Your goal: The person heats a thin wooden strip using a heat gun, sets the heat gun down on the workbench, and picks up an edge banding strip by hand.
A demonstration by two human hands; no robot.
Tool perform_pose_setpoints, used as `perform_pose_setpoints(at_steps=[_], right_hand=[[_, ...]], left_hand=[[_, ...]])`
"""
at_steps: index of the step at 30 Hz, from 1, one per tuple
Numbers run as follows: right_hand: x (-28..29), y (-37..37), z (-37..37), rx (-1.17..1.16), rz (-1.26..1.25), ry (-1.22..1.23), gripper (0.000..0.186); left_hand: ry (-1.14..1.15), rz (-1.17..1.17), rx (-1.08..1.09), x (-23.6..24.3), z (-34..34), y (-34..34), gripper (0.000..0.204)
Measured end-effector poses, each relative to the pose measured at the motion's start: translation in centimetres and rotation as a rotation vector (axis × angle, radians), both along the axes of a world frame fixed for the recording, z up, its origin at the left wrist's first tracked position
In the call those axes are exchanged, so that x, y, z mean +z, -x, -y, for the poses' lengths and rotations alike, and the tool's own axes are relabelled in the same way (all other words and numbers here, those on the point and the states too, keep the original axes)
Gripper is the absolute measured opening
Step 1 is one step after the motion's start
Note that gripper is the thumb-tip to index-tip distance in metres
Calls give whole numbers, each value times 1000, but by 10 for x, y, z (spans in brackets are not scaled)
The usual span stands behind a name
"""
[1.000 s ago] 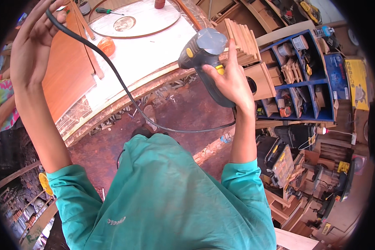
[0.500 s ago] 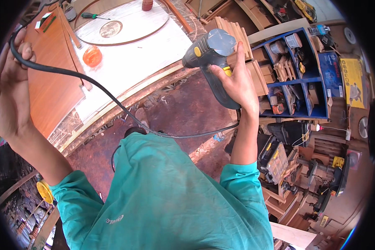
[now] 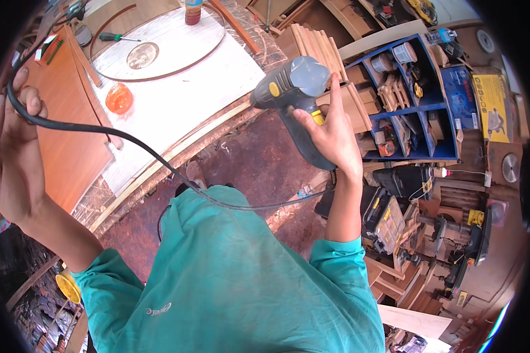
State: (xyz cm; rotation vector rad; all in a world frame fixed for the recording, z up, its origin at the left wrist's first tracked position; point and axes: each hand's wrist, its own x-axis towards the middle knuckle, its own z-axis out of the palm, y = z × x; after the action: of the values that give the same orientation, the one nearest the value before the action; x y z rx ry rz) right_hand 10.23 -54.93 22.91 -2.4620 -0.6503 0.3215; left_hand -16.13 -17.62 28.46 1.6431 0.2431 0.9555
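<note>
My right hand grips the handle of a dark grey corded power tool with a pistol grip, a yellow side button and a yellow trigger. The thumb wraps its near side, while the index finger stretches along the far end. Which kind of tool it is cannot be made out. At the far left, my left hand is raised, its fingers curled round the black power cord. From there the cord sags across the front of my teal shirt and up to the base of the tool's handle. The tool is held in the air, off the bench.
On the workbench lie a white board, an oval wooden frame, a green screwdriver, an orange container, a bottle and a brown wood panel. To the right stand stacked wood pieces, a blue shelf and an organizer case.
The view has shifted slightly, so the bench sits a little further left and lower. Both hands appear slightly lower, still holding the tool and cord.
</note>
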Motion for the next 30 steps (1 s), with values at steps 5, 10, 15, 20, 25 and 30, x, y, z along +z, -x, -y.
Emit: perform_pose_setpoints(at_steps=[5, 10, 15, 20, 25, 30], right_hand=[[-8, -4, 6, 62, 57, -114, 104], [-10, -18, 9, 11, 75, -117, 103], [-7, -38, 11, -28, 84, -92, 105], [-9, -52, 16, -76, 67, -73, 104], [-13, -72, 21, -32, 121, -106, 104], [-10, -94, 24, -56, 90, -113, 106]], left_hand=[[69, 92, -234, -13, -23, -1, 66], [194, 92, 69, -18, -19, -17, 69], [279, 129, -215, -36, -42, -20, 72], [131, 2, -292, -41, -30, -47, 72], [122, -8, -275, -55, -31, -70, 67], [118, -39, -248, -59, -19, -90, 66]])
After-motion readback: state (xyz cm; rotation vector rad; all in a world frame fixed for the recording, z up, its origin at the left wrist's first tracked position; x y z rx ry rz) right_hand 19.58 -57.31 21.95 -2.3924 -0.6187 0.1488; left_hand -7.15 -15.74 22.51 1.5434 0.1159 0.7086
